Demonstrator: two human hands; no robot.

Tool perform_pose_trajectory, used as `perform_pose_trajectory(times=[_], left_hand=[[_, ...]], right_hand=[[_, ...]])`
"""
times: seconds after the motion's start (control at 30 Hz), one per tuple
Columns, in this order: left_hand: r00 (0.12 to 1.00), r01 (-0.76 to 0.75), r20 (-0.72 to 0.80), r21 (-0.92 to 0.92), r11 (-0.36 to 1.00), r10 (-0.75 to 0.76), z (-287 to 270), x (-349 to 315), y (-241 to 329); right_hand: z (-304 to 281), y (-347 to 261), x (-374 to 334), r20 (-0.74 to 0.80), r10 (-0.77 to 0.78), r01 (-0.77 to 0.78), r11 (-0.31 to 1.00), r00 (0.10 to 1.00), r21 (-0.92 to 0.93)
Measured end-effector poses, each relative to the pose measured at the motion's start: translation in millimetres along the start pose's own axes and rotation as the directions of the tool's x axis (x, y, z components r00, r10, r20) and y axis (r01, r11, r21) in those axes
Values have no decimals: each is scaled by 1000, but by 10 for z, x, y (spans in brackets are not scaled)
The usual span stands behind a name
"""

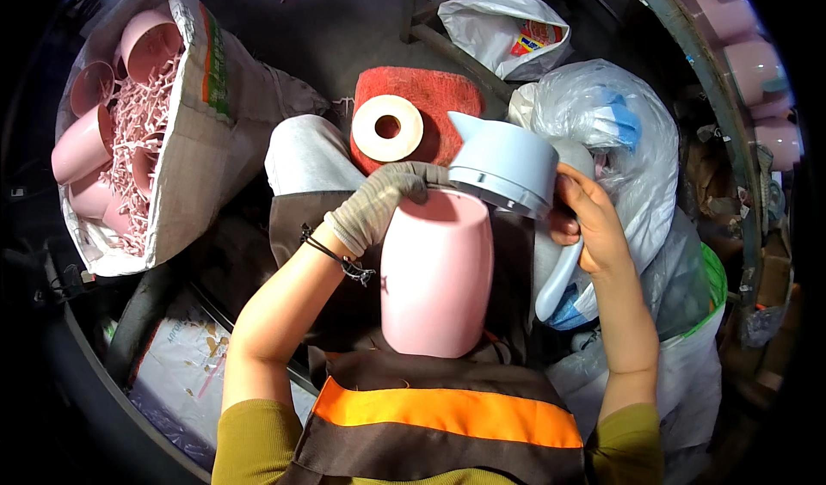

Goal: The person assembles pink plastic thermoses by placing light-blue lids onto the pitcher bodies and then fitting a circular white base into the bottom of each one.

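Left hand grips pink jug; right hand apparently holds blue lid.

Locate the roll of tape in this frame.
In the head view, the roll of tape lies on a red cloth at upper centre, just above the gloved left hand and left of the blue lid.

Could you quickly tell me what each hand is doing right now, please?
Left hand: gloved, closed over the rim of the pink jug.
Right hand: bare, closed on the blue lid with its handle.
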State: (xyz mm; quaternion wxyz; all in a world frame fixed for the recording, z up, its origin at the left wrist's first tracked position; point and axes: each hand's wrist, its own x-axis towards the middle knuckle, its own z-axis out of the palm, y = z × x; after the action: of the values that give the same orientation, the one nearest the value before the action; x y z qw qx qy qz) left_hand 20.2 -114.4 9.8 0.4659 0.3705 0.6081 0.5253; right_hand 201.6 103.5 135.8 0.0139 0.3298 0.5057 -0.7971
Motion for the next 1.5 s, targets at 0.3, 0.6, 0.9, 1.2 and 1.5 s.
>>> perform_pose_trajectory(times=[0.3, 0.6, 0.9, 1.2, 1.5], left_hand=[[980, 170, 71, -776, 607, -183, 185, -153, 330], [995, 52, -5, -821, 569, -99, 192, -268, 677], [999, 50, 43, -812, 581, -26, 217, -270, 595], [991, 129, 95, -836, 534, -91, 266, -280, 567], [983, 184, 111, -686, 704, -148, 308, -234, 612]], right_hand=[[211, -216, 287, 75, 62, -55, 994, 995, -93], [309, -128, 387, 10, 122, -113, 947, 992, -300], [332, -111, 327, 6, 107, -94, 900, 994, -425], [202, 111, 275, 36, 27, -5, 853, 999, -522], [186, 241, 183, 89, 2, 44, 860, 996, -509]])
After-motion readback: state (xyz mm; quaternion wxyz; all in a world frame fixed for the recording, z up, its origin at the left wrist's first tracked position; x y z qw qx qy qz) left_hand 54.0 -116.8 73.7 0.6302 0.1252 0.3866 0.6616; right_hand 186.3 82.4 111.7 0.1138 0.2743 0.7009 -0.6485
